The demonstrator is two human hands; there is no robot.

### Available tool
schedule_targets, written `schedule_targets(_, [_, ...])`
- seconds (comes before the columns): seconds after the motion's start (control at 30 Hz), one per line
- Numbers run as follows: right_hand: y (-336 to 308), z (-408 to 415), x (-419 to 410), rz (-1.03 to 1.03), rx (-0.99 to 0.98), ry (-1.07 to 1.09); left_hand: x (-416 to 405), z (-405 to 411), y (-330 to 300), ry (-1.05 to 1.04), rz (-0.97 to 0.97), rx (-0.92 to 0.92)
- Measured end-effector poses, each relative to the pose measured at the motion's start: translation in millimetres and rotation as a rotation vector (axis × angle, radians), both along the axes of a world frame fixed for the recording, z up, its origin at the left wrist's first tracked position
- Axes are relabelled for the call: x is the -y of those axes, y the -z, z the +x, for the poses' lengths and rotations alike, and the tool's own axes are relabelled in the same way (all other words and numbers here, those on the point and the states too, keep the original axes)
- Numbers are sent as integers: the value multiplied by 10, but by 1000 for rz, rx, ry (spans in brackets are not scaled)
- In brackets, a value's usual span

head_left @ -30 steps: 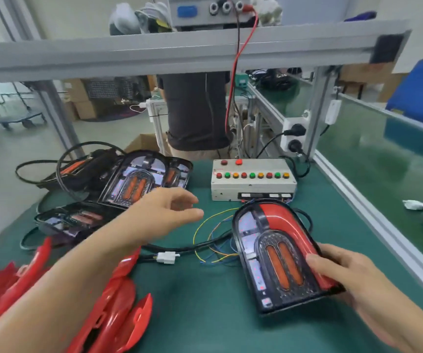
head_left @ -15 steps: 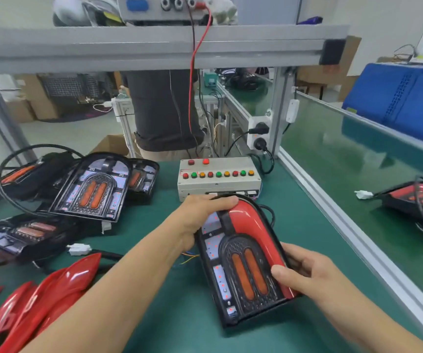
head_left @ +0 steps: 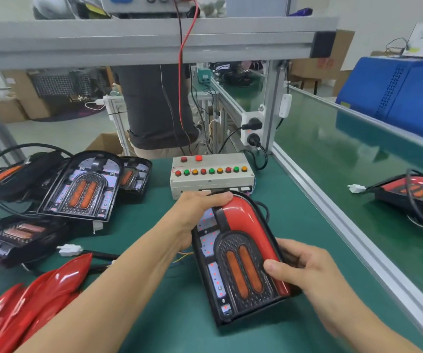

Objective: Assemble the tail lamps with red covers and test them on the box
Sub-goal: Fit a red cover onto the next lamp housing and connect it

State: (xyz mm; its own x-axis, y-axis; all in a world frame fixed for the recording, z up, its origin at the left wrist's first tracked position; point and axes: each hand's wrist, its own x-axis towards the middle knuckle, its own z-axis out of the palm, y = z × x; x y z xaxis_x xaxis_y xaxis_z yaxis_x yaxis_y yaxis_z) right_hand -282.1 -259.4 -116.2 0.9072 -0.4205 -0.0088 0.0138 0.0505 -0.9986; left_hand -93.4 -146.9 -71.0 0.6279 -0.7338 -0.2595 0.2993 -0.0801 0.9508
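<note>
A black tail lamp [head_left: 233, 266] with two orange strips lies on the green mat in front of me. A red cover [head_left: 246, 220] sits along its right side and over its rounded top. My left hand [head_left: 197, 212] grips the lamp's top left corner, fingers curled over the cover's upper end. My right hand [head_left: 299, 271] holds the lamp's lower right edge, thumb on the cover. The grey test box [head_left: 210, 182] with coloured buttons stands just behind the lamp. Small red dots glow on the lamp's left panels.
Several bare lamps [head_left: 83, 189] with black cables lie at the left. Loose red covers [head_left: 34, 296] pile at the lower left, a white connector [head_left: 69, 250] beside them. A finished lamp [head_left: 414, 192] rests on the conveyor belt at right. A person stands behind the bench.
My left hand came from the left onto the lamp's top and now grips it. The lamp sits closer to me and my view has turned right.
</note>
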Motion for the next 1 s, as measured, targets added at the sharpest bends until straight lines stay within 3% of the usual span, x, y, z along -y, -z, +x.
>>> schedule_targets(0.17, [-88, -20, 85, -97, -171, -121, -35, 70, 20, 13, 47, -93])
schedule_targets(0.33, [-109, -85, 107, -89, -289, -158, -32, 95, 17, 26, -4, -40])
schedule_targets(0.67, [-2, -56, -30, -200, -204, 69, -28, 19, -63, 68, -115, 123])
schedule_targets(0.83, [-22, -70, 29, -235, -199, -56, -11, 7, -194, 205, -60, 307])
schedule_targets(1.0, [-332, 175, 128, -246, 40, 38, 82, -129, -243, 264, -56, 412])
